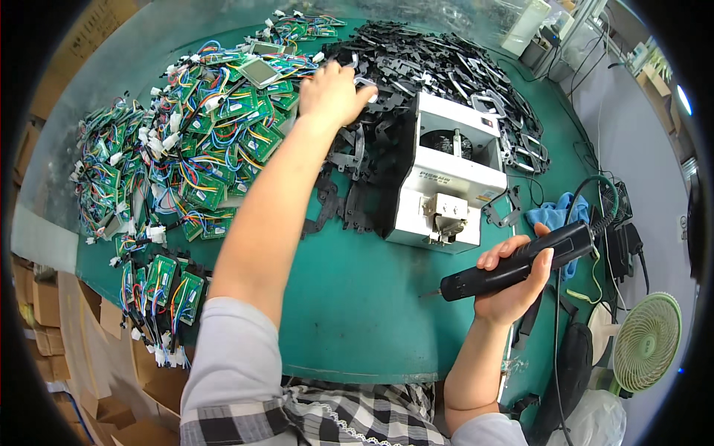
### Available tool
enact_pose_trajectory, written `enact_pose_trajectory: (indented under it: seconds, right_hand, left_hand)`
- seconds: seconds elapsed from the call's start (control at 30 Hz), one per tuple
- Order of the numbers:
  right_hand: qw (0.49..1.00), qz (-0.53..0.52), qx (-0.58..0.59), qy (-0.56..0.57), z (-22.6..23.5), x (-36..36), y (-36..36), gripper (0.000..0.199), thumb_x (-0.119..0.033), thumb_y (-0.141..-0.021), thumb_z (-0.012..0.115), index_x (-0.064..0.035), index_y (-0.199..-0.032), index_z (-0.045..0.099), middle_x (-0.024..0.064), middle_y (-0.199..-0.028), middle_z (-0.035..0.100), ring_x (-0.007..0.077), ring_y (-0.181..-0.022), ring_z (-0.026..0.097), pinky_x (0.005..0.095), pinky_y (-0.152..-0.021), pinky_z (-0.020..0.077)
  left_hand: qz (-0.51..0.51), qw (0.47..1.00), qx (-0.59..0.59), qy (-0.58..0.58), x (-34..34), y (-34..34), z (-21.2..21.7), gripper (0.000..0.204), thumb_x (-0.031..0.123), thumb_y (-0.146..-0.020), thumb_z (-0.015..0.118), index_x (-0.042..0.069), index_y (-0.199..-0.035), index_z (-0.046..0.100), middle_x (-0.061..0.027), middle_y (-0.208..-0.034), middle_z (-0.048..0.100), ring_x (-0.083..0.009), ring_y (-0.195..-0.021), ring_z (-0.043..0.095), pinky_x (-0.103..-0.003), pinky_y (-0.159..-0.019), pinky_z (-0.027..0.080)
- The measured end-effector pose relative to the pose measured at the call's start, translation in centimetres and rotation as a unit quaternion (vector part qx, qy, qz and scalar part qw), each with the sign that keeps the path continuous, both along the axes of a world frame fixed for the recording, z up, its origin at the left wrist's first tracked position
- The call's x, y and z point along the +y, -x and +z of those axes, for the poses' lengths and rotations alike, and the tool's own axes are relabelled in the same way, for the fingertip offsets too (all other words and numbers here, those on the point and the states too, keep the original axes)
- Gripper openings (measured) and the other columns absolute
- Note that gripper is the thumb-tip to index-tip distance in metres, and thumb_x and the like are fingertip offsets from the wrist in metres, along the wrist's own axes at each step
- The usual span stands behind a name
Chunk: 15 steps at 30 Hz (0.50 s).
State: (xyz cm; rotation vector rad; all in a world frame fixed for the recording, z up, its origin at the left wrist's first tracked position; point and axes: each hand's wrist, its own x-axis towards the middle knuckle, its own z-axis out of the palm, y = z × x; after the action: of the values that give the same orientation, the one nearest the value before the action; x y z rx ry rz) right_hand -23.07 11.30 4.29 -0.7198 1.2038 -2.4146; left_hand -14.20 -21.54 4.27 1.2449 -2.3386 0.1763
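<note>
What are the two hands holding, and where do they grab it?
The right hand grips a black electric screwdriver around its body. The left hand reaches into black plastic frames; its grip is unclear.

Electronics assembly workshop: green-topped workbench (357, 312), heap of green wired circuit boards (186, 141), pile of black plastic frames (439, 63), white boxy screw feeder (446, 175), black electric screwdriver (520, 260).

One head-worn fisheye camera looks steeply down, close over the green table (357, 312).
</note>
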Motion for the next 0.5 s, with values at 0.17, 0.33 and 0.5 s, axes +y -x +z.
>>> enact_pose_trajectory:
  seconds: [0.17,0.33,0.5]
  right_hand:
    - [1.000,-0.018,-0.019,-0.010,0.1,0.5,0.7,0.046,-0.043,-0.099,0.041,-0.0072,-0.127,0.041,0.0058,-0.073,0.051,0.0144,-0.054,0.050,0.0304,-0.051,0.0447]
    - [0.999,-0.016,-0.030,0.004,0.0,0.5,0.8,0.047,-0.039,-0.096,0.048,-0.0036,-0.126,0.039,0.0080,-0.071,0.052,0.0164,-0.052,0.053,0.0320,-0.049,0.0482]
    - [1.000,-0.017,-0.021,0.011,0.2,0.2,0.5,0.047,-0.038,-0.095,0.050,-0.0022,-0.124,0.040,0.0087,-0.071,0.053,0.0171,-0.051,0.054,0.0324,-0.048,0.0493]
  left_hand:
    - [-0.077,0.983,0.027,-0.163,1.6,1.2,-1.7,0.042,0.047,-0.076,0.069,0.010,-0.095,0.071,-0.0119,-0.119,0.056,-0.0295,-0.116,0.052,-0.039,-0.096,0.044]
    - [-0.141,0.957,0.058,-0.248,4.2,-2.7,-1.5,0.027,0.026,-0.075,0.070,0.002,-0.081,0.062,-0.0124,-0.095,0.061,-0.0248,-0.088,0.061,-0.036,-0.077,0.048]
    - [-0.159,0.930,0.159,-0.289,7.2,-8.4,-0.9,0.021,0.018,-0.092,0.060,-0.001,-0.101,0.054,-0.0103,-0.081,0.065,-0.0183,-0.075,0.062,-0.032,-0.072,0.047]
